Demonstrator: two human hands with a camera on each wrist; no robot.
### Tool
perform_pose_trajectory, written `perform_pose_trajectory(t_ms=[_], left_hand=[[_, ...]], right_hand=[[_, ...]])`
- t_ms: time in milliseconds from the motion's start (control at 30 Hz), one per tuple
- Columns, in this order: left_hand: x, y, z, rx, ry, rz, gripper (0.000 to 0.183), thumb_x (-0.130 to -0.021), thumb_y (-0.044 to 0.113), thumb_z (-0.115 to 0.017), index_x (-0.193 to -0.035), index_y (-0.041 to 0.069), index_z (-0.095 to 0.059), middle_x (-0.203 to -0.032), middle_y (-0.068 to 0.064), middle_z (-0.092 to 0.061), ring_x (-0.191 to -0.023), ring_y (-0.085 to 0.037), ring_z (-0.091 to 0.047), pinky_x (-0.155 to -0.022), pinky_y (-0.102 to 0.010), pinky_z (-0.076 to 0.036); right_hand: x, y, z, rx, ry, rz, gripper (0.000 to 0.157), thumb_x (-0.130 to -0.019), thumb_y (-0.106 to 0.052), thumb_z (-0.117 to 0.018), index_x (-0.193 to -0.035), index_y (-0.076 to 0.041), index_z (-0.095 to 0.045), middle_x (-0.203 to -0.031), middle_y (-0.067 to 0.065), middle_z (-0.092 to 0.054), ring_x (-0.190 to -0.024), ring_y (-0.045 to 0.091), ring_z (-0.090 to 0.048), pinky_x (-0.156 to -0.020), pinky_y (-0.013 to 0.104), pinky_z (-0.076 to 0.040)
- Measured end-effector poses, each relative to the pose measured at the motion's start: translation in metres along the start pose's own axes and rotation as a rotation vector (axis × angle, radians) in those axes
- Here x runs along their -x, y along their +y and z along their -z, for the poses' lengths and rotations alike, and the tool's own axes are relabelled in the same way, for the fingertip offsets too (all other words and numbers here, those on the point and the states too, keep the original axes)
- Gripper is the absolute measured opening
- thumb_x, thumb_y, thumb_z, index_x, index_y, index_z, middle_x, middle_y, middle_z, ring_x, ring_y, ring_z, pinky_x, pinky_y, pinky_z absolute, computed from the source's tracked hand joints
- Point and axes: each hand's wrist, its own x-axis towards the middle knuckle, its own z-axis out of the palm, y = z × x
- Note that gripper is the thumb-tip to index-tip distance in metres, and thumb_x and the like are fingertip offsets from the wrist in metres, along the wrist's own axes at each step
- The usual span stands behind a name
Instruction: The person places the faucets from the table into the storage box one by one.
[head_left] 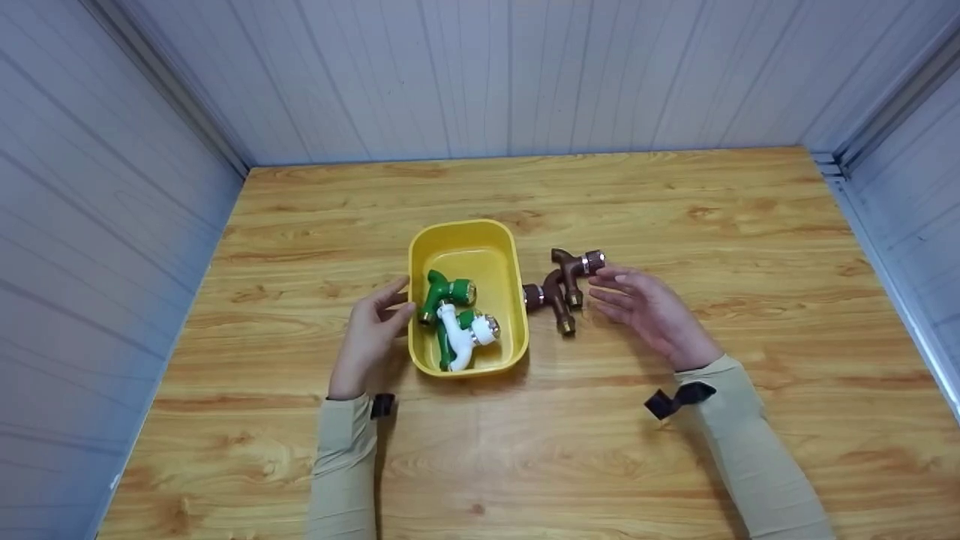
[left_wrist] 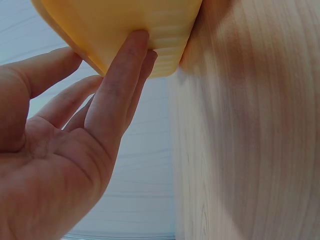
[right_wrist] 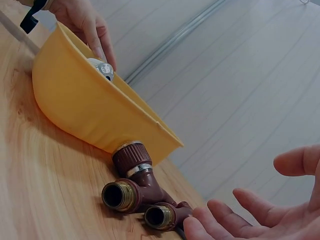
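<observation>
I see L hand [head_left: 367, 330] w/ straight fingers agst yellow bin [head_left: 469, 244]; R hand [head_left: 652, 311] loose, fingers apart, nr 2 brown taps [head_left: 555, 291] on tbl [head_left: 480, 457]. Bin holds 2 green taps [head_left: 441, 291] + white tap [head_left: 459, 337], chrome cap [right_wrist: 105, 69] marking illegible.

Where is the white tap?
In the head view, the white tap lies in the near half of the yellow tub, over a green tap, left of two brown taps.
</observation>
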Motion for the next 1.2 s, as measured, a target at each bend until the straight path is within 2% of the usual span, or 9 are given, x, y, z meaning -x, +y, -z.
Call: perform_pose_trajectory(t_ms=[233,533,900,1200], left_hand=[[0.001,0.002,0.000,0.008,-0.008,0.008,0.050,-0.095,0.009,-0.059,-0.143,0.007,-0.044,-0.130,-0.024,-0.054,-0.109,-0.033,-0.059,-0.082,-0.035,-0.055],[0.000,0.000,0.000,-0.001,0.001,0.008,0.050,-0.095,0.009,-0.060,-0.142,0.007,-0.046,-0.128,-0.021,-0.056,-0.107,-0.031,-0.060,-0.081,-0.034,-0.056],[-0.001,-0.002,0.000,0.005,0.007,0.021,0.049,-0.095,0.009,-0.060,-0.142,0.009,-0.046,-0.126,-0.018,-0.057,-0.105,-0.028,-0.061,-0.080,-0.033,-0.056],[0.000,-0.002,0.001,0.026,-0.013,-0.021,0.050,-0.095,0.008,-0.060,-0.142,0.005,-0.044,-0.128,-0.024,-0.055,-0.108,-0.034,-0.059,-0.082,-0.034,-0.055]], right_hand=[[-0.002,0.000,0.005,0.008,0.023,0.002,0.030,-0.101,-0.015,-0.044,-0.122,0.003,-0.055,-0.137,0.027,-0.043,-0.130,0.046,-0.035,-0.110,0.055,-0.025],[-0.004,-0.005,0.009,0.037,0.068,-0.012,0.037,-0.102,-0.018,-0.045,-0.129,0.007,-0.046,-0.138,0.026,-0.042,-0.128,0.041,-0.039,-0.110,0.055,-0.025],[-0.007,-0.008,0.011,-0.019,0.122,0.004,0.032,-0.101,-0.014,-0.045,-0.126,0.007,-0.048,-0.136,0.024,-0.042,-0.130,0.040,-0.036,-0.110,0.049,-0.028],[-0.011,-0.011,0.017,-0.011,0.148,-0.004,0.029,-0.102,-0.017,-0.047,-0.121,0.004,-0.052,-0.133,0.022,-0.046,-0.127,0.039,-0.041,-0.109,0.050,-0.030]])
